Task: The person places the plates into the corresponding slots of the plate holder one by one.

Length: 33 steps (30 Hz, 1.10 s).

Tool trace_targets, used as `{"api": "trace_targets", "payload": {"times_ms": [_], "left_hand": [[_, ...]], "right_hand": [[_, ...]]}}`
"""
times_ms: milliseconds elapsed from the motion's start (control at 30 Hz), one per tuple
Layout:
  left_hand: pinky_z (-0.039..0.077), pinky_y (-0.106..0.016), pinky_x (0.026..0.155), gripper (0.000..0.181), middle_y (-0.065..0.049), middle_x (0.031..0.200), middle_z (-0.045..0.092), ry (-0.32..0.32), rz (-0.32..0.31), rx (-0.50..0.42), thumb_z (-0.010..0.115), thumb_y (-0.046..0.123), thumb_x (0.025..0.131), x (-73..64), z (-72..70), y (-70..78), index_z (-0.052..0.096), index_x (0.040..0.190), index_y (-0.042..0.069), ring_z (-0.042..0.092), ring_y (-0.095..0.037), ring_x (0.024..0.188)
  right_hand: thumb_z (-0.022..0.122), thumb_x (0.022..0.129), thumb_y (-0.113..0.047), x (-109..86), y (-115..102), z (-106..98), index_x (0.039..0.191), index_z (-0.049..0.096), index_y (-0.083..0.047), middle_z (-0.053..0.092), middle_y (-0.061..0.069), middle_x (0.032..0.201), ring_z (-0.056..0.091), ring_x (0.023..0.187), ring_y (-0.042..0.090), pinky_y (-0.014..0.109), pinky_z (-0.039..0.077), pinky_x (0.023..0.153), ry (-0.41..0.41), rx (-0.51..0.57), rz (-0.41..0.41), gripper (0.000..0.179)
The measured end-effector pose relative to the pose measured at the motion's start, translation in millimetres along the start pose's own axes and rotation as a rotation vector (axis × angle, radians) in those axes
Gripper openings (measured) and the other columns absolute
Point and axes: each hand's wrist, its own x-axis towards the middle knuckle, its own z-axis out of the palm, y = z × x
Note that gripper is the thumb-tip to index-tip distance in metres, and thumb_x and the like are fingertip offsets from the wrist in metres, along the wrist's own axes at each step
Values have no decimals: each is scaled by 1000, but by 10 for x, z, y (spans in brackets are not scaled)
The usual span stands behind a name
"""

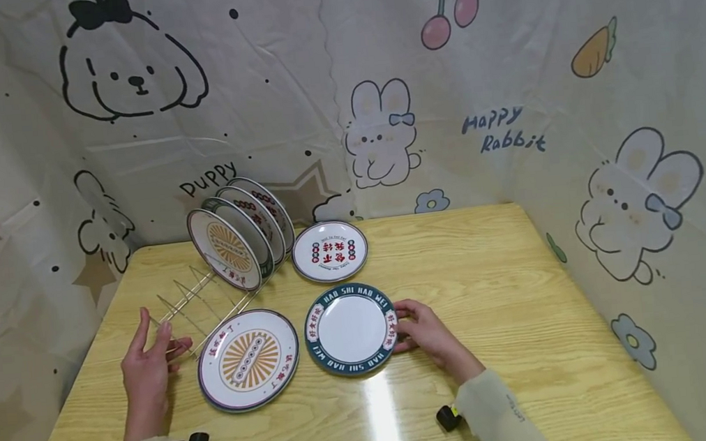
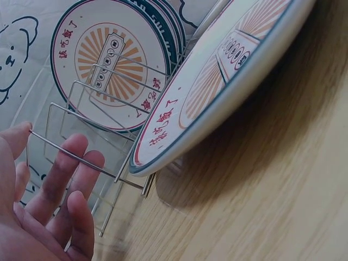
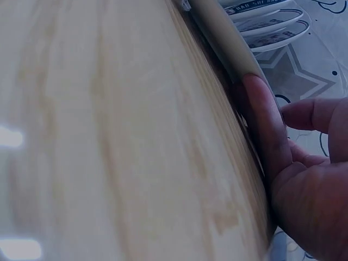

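At the near end of a wire plate rack (image 1: 174, 309), my left hand (image 1: 149, 375) grips the end wire, with fingertips (image 2: 72, 145) behind it. Several plates stand on edge at the rack's far end, the front one a sunburst plate (image 1: 228, 249). My right hand (image 1: 429, 336) pinches the right rim of a green-rimmed plate (image 1: 351, 329), thumb over the top and fingers under the edge. Between the hands another sunburst plate (image 1: 248, 360) lies face up, its rim close to the rack's near end.
A smaller white plate with red lettering (image 1: 330, 251) lies face up behind the green-rimmed one. The wooden table (image 1: 492, 292) ends at a patterned cloth backdrop (image 1: 292, 100) at the back and on both sides.
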Motion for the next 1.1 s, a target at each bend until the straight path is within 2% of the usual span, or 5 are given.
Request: {"api": "trace_targets", "payload": {"times_ms": [133,333,633,867,1100], "left_hand": [[48,-22,54,60,14,73,77,-1,-7,2,63,50,100,-5,-2,3,34,152,57,74,3,72],[47,-22,53,61,13,72,77,-5,-7,-4,63,49,101,-5,-5,-5,34,154,56,74,3,71],[47,-23,58,60,16,75,77,-12,-25,19,61,51,100,-11,-1,17,32,152,59,74,4,73],[47,-23,56,60,17,74,76,-9,-20,16,63,52,99,16,7,13,34,151,60,74,4,72],[48,-24,56,61,14,74,77,-22,-17,10,63,50,100,10,-17,-12,32,152,59,74,3,72]], "right_hand": [[54,94,12,12,-5,-2,147,43,7,55,31,137,71,79,21,36,63,67,6,0,11,54],[57,95,13,24,-1,-2,152,43,-3,57,31,136,72,78,22,38,63,65,8,8,17,61],[55,92,14,10,17,-37,159,35,-4,52,31,139,70,79,21,36,63,66,-19,35,3,72],[53,92,12,-6,49,-100,160,27,0,48,31,136,70,83,21,37,63,70,-38,92,-44,74],[53,94,10,3,98,-171,157,26,-7,51,22,131,73,87,22,40,63,76,-60,163,-66,71]]}}
